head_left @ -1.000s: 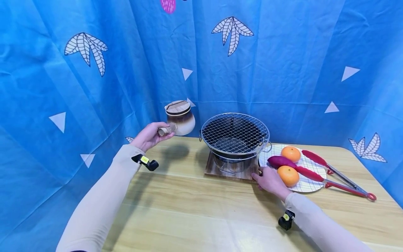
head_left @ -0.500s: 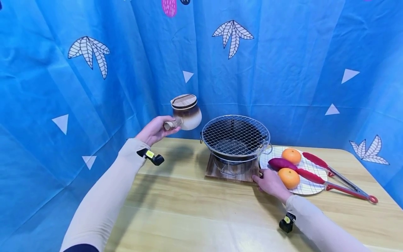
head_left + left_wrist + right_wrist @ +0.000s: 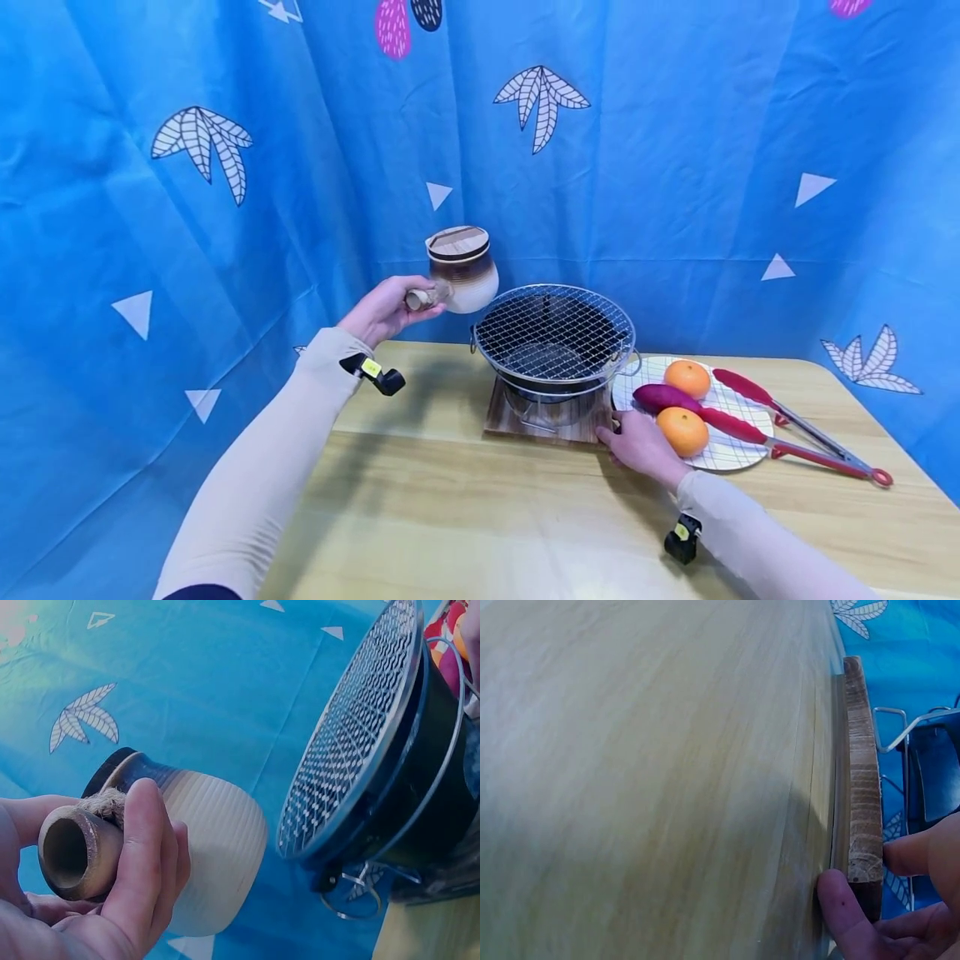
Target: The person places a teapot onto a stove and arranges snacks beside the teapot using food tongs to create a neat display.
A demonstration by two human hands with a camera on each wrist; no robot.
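Pot (image 3: 471,287) in the air at the far left of the grill (image 3: 557,333), and that sideways gap seems the relation a coming move would turn on: in the left wrist view the two stand apart, with blue curtain (image 3: 259,780) visible between them. The pot's handle (image 3: 430,297) has its long axis running from near left to far right, the hollow end toward the person and the body of the pot beyond it, on the grill's side. The left hand (image 3: 390,308) is much the nearer, its fingers and thumb curled round that handle; so the pot lies just to the right of the fingers, upright or nearly so, its wooden lid (image 3: 459,242) on top.

The right hand (image 3: 641,443) pinches the near right corner of the wooden board (image 3: 510,422) under the grill, thumb on one face and a finger on the other. From there the pot is well off to the far left, across the grill. Just right of this hand is a plate (image 3: 731,454) of fruit, with tongs (image 3: 738,427) lying partly over it
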